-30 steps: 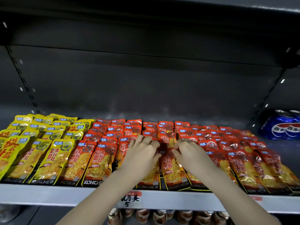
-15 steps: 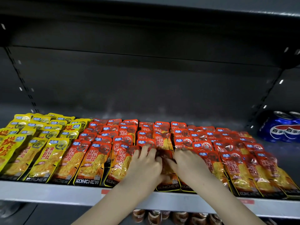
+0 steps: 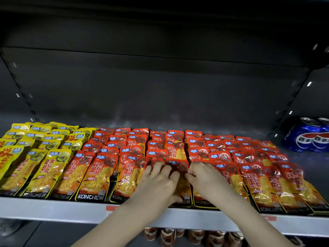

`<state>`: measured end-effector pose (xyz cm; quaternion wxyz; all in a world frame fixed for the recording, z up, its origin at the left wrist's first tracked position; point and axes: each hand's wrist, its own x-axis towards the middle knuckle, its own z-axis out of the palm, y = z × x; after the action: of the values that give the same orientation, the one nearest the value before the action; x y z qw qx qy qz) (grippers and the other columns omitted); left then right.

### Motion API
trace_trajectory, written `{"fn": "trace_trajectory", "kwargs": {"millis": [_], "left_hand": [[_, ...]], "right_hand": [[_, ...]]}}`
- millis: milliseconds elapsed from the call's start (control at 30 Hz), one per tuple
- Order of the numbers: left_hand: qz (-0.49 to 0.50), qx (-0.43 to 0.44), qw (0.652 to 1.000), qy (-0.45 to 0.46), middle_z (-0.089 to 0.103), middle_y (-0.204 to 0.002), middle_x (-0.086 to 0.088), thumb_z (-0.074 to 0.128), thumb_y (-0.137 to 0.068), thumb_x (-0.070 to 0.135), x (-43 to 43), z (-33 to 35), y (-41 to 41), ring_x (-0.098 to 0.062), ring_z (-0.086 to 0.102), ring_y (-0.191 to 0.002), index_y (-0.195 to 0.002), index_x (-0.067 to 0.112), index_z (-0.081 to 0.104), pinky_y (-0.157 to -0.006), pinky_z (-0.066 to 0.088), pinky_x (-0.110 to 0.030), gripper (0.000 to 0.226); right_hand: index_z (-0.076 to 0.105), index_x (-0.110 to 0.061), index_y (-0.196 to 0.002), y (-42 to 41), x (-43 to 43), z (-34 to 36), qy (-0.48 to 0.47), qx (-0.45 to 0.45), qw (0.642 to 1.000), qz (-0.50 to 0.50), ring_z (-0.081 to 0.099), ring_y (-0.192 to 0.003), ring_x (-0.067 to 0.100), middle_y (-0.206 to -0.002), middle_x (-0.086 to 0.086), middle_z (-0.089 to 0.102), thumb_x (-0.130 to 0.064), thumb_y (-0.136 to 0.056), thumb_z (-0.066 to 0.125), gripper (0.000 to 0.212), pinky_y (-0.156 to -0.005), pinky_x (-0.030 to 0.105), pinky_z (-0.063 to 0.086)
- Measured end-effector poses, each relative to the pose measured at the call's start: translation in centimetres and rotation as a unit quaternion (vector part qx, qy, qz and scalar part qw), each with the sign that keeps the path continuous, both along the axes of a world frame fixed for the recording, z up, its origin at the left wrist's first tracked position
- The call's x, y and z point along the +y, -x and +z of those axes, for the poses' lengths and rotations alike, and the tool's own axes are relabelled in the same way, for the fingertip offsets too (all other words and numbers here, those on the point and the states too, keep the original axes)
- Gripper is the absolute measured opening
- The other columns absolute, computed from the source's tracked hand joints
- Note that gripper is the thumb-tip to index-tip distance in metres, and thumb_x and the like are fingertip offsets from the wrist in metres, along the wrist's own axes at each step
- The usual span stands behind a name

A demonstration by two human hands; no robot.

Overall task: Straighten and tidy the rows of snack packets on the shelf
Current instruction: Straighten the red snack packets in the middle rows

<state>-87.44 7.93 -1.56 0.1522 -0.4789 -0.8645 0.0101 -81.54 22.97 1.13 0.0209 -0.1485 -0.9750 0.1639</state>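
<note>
Red-orange foil snack packet (image 3: 180, 186) at grey metal shelf (image 3: 53, 208) lip, long axis front-to-back, between both hands. Left hand (image 3: 160, 180) fingers spread flat on it; right hand (image 3: 204, 177) fingers curl on its right edge.

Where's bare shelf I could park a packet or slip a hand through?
Two patches: the strip behind the back rows, along the rear wall, and the shelf floor between the red packets and the Pepsi cans. Yellow packets and red ones fill the front edge, overlapping.
</note>
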Motion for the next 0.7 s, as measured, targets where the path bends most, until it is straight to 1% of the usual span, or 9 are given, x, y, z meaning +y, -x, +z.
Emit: {"fn": "trace_trajectory", "kwargs": {"millis": [100, 200, 267, 333, 400, 467, 533, 600, 700], "left_hand": [[0.010, 0.026, 0.999, -0.015, 0.066, -0.083, 0.004, 0.077, -0.043, 0.068, 0.6, -0.1, -0.3, -0.021, 0.065, -0.085, -0.084, 0.021, 0.069, -0.063, 0.053, -0.034, 0.062], [0.021, 0.027, 0.999, -0.039, 0.065, -0.081, 0.001, 0.078, -0.046, 0.065, 1.0, -0.3, -0.6, -0.023, 0.064, -0.084, -0.083, 0.020, 0.068, -0.063, 0.053, -0.036, 0.059], [0.018, 0.030, 0.999, -0.041, 0.065, -0.079, 0.000, 0.080, -0.046, 0.063, 1.1, -0.3, -0.6, -0.024, 0.064, -0.083, -0.082, 0.019, 0.067, -0.063, 0.053, -0.036, 0.059], [0.019, 0.032, 0.999, -0.037, 0.065, -0.079, 0.001, 0.079, -0.046, 0.064, 1.0, -0.2, -0.5, -0.024, 0.064, -0.084, -0.082, 0.020, 0.068, -0.063, 0.053, -0.036, 0.058], [0.016, 0.030, 0.999, -0.035, 0.066, -0.080, 0.001, 0.079, -0.049, 0.064, 0.8, -0.2, -0.3, -0.025, 0.064, -0.086, -0.083, 0.019, 0.069, -0.064, 0.053, -0.037, 0.057], [0.013, 0.030, 0.999, -0.034, 0.066, -0.081, 0.001, 0.078, -0.051, 0.062, 0.6, -0.2, -0.3, -0.025, 0.064, -0.087, -0.084, 0.019, 0.069, -0.066, 0.054, -0.037, 0.055], [0.012, 0.026, 0.999, -0.042, 0.067, -0.083, 0.001, 0.078, -0.055, 0.060, 0.6, 0.0, -0.2, -0.024, 0.064, -0.088, -0.085, 0.019, 0.069, -0.066, 0.054, -0.036, 0.051], [0.014, 0.021, 0.998, -0.058, 0.067, -0.086, 0.001, 0.076, -0.060, 0.056, 0.9, 0.4, 0.0, -0.023, 0.064, -0.088, -0.087, 0.020, 0.069, -0.067, 0.053, -0.035, 0.046], [0.017, 0.015, 0.997, -0.078, 0.067, -0.087, 0.002, 0.073, -0.066, 0.046, 1.8, 0.6, 0.7, -0.023, 0.063, -0.086, -0.088, 0.020, 0.067, -0.065, 0.051, -0.036, 0.035]], "right_hand": [[0.055, -0.011, -0.079, 0.0, 0.3, -0.3, -0.035, 0.019, 0.999, -0.011, 0.061, -0.079, 0.026, -0.081, 0.005, 0.063, -0.029, -0.095, 0.050, 0.024, -0.064, 0.034, 0.046], [0.057, -0.013, -0.083, 0.1, 0.5, -0.5, -0.052, 0.026, 0.998, -0.010, 0.062, -0.082, 0.026, -0.084, 0.004, 0.064, -0.029, -0.094, 0.050, 0.021, -0.066, 0.035, 0.049], [0.058, -0.014, -0.083, 0.1, 0.6, -0.4, -0.047, 0.016, 0.999, -0.005, 0.063, -0.082, 0.024, -0.084, 0.002, 0.064, -0.029, -0.094, 0.051, 0.021, -0.062, 0.032, 0.046], [0.056, -0.017, -0.078, 0.3, 0.7, 0.0, -0.033, -0.003, 0.999, 0.001, 0.061, -0.077, 0.020, -0.079, -0.001, 0.062, -0.031, -0.094, 0.052, 0.023, -0.054, 0.029, 0.038], [0.052, -0.019, -0.071, 0.6, 1.0, 0.5, -0.019, -0.011, 1.000, 0.001, 0.056, -0.066, 0.014, -0.069, -0.004, 0.056, -0.035, -0.096, 0.049, 0.030, -0.048, 0.025, 0.033], [0.051, -0.018, -0.070, 1.2, 1.2, 0.9, -0.019, -0.002, 1.000, -0.010, 0.049, -0.056, 0.011, -0.063, -0.003, 0.051, -0.038, -0.097, 0.046, 0.035, -0.046, 0.024, 0.029], [0.047, -0.017, -0.067, 1.9, 1.4, 1.0, -0.029, 0.007, 0.999, -0.021, 0.045, -0.054, 0.012, -0.061, -0.002, 0.047, -0.039, -0.098, 0.044, 0.039, -0.045, 0.026, 0.027], [0.045, -0.017, -0.068, 2.4, 1.3, 0.7, -0.049, 0.006, 0.998, -0.024, 0.049, -0.060, 0.016, -0.065, -0.002, 0.047, -0.040, -0.098, 0.043, 0.037, -0.047, 0.029, 0.030], [0.049, -0.017, -0.078, 2.5, 1.0, 0.1, -0.061, -0.002, 0.998, -0.023, 0.060, -0.074, 0.023, -0.076, 0.001, 0.055, -0.035, -0.098, 0.042, 0.028, -0.058, 0.033, 0.047]]}}
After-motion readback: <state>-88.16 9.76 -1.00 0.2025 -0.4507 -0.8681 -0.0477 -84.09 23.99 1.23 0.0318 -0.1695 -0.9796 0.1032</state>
